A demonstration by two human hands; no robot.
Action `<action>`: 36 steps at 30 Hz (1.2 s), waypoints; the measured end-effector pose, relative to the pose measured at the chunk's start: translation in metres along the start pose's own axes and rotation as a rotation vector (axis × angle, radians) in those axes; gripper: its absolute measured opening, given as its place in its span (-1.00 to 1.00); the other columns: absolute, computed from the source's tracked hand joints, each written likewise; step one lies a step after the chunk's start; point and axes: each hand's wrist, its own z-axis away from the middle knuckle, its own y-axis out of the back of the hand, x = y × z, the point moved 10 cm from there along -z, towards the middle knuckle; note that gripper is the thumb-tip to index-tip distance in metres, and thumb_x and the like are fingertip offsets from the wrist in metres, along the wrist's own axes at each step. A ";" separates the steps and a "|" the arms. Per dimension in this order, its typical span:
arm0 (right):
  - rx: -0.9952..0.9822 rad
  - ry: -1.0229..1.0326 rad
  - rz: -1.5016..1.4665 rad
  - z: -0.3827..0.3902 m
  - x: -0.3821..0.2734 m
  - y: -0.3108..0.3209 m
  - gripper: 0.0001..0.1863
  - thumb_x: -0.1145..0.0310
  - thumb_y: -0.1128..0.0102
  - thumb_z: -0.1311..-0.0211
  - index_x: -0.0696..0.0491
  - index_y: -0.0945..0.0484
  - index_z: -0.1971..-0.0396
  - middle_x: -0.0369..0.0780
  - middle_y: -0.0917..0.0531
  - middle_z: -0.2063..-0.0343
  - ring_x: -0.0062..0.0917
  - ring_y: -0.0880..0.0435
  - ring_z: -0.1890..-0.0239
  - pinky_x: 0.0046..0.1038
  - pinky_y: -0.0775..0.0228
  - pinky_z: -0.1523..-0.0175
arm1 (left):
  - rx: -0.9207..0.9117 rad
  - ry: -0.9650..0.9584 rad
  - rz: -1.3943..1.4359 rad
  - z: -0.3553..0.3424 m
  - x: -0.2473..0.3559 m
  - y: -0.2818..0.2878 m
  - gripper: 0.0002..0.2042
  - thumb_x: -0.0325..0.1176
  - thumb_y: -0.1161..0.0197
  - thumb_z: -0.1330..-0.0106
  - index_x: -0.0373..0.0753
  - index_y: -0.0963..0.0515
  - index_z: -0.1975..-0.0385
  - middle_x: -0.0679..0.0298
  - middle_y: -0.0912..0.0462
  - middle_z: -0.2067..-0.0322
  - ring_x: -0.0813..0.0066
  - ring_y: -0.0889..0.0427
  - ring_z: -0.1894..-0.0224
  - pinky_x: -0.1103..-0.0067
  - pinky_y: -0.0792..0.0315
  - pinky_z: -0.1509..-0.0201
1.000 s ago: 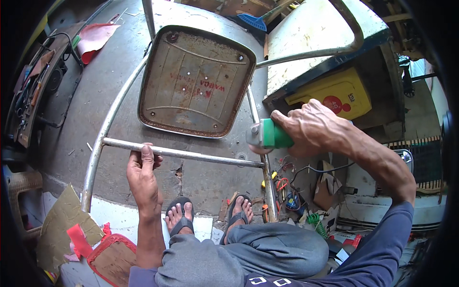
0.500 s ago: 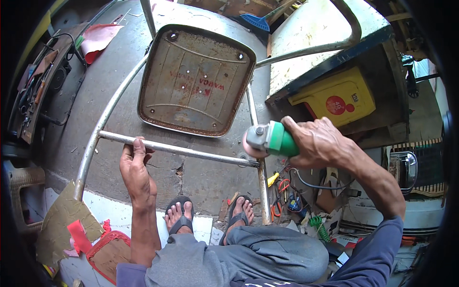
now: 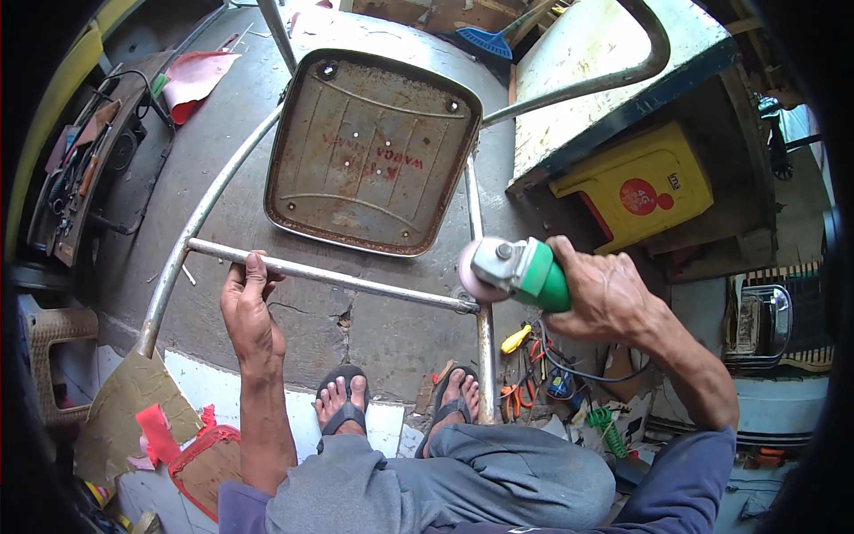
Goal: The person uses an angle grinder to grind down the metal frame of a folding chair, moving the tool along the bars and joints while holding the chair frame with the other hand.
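Note:
My left hand [image 3: 252, 311] is closed around the crossbar of a silver tubular chair frame [image 3: 356, 283], near the bar's left end. In my right hand [image 3: 607, 289] is a green angle grinder [image 3: 544, 274], gripped by its body. Its pale pinkish disc [image 3: 479, 271] is at the joint between the crossbar and the right tube; whether it touches the metal cannot be made out. A rusty square metal seat pan [image 3: 369, 151] is attached to the frame beyond the crossbar, its underside showing.
A yellow-handled screwdriver [image 3: 516, 338] and orange-handled pliers [image 3: 518, 400] lie right of my feet, near a green coiled hose [image 3: 607, 432]. A worn table [image 3: 578, 98] with a yellow plastic piece [image 3: 636, 187] beneath stands at right. Tools fill a tray [image 3: 89, 178] at left.
The grinder has shifted slightly right and turned, its head staying by the right joint. My left hand keeps its hold on the crossbar. The whole view has moved a little.

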 end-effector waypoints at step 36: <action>-0.582 0.257 0.338 0.047 -0.128 0.035 -0.47 0.19 -0.43 0.04 0.08 -0.42 0.10 -0.11 -0.70 0.55 -0.26 -0.71 0.57 -0.22 -0.56 0.41 | -0.155 0.001 0.070 -0.007 -0.009 -0.008 -0.73 -0.10 -0.34 -0.42 -0.18 -0.66 0.16 0.43 -0.67 0.33 0.63 -0.57 0.28 0.63 -0.32 0.09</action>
